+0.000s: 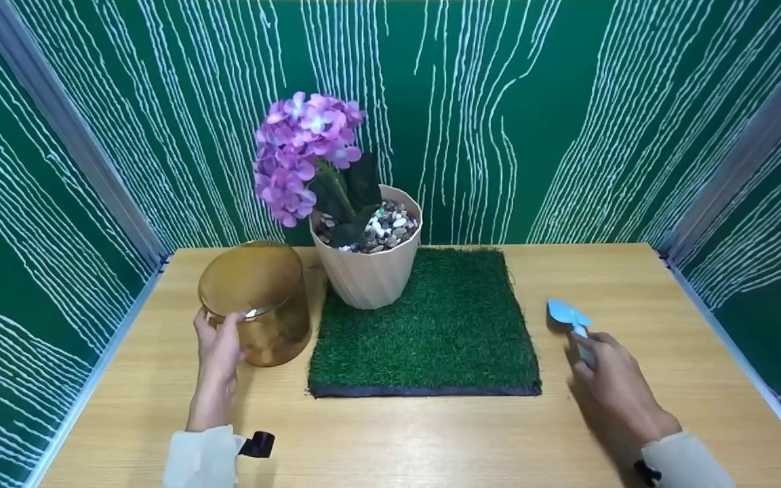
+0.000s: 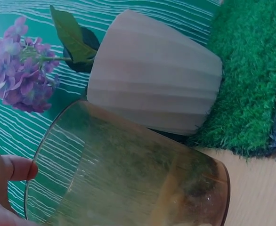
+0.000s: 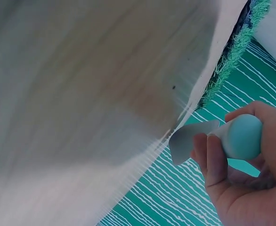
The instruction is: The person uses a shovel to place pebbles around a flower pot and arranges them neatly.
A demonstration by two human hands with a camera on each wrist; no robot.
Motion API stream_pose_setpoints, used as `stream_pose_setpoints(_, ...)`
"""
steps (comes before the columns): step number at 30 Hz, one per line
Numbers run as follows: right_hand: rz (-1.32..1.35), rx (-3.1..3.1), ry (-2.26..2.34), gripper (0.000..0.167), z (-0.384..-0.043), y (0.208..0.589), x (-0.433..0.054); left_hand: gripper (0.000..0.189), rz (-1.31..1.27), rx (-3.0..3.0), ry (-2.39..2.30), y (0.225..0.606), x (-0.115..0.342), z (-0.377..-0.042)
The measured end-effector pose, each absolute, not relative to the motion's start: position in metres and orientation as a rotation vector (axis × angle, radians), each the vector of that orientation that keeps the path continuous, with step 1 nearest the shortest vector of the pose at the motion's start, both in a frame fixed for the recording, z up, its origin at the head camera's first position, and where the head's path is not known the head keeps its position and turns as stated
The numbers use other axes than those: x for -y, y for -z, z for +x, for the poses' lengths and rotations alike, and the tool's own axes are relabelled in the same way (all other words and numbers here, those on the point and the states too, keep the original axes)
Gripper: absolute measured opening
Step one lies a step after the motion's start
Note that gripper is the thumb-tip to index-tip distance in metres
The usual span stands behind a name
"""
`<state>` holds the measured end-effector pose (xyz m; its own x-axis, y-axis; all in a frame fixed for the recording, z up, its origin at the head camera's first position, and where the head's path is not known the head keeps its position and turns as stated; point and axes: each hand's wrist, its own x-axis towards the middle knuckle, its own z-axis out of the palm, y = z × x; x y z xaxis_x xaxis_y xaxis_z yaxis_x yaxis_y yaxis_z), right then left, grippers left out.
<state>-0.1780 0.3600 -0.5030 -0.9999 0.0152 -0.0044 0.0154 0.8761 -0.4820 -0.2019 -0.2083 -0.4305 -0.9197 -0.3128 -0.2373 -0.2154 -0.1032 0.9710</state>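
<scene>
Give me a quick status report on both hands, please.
Left hand grips amber container at rim. Right hand holds blue trowel. Flowerpot on grass mat, close beside container.

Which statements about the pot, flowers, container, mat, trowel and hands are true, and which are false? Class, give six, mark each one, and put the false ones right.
1. The right hand holds a light blue trowel. True.
2. The pot stands on the green mat. True.
3. The flowers are yellow. False: they are purple.
4. The left hand touches the rim of the amber container. True.
5. The trowel's blade is pushed into the pot. False: it is away from the pot, out to the right of the mat.
6. The amber container sits to the right of the mat. False: it is to the left.
</scene>
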Motion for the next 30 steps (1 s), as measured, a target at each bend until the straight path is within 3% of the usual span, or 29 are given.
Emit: stream_pose_setpoints(30,-0.027,-3.101,0.789,0.056,-0.168,0.488,-0.355,0.089,0.601,2.092,2.189,0.423,0.216,-0.204)
